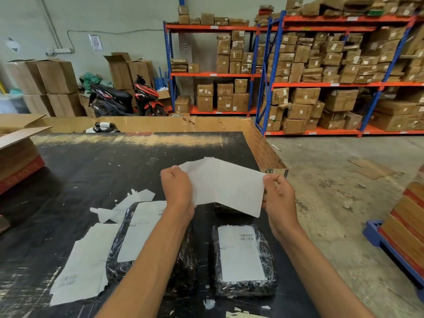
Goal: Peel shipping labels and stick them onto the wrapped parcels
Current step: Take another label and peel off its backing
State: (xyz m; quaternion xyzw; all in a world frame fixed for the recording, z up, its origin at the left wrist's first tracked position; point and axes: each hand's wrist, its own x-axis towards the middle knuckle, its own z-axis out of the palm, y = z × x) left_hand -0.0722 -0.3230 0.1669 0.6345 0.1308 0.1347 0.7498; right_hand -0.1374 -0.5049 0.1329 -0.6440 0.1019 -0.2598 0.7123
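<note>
Two hands: you hold one white label sheet [226, 187] up above the black table [75, 171], its blank side toward you.
Left hand [176, 188]: closed on the sheet's left edge, fingers curled over it.
Right hand [278, 193]: pinching the sheet's right edge between thumb and fingertips.
Near parcel [244, 260]: black-wrapped, lying flat below your right hand, a white barcoded label on top.
Second parcel [137, 239]: black-wrapped, under your left forearm, also wearing a label.
Loose labels [82, 265]: a flat pile just left of that parcel, barcodes at the lower end.
Scraps [124, 205]: torn white backing paper beyond the pile.
Backdrop: shelving [321, 83] stacked with cardboard boxes; a parked scooter [126, 97] by the wall.
</note>
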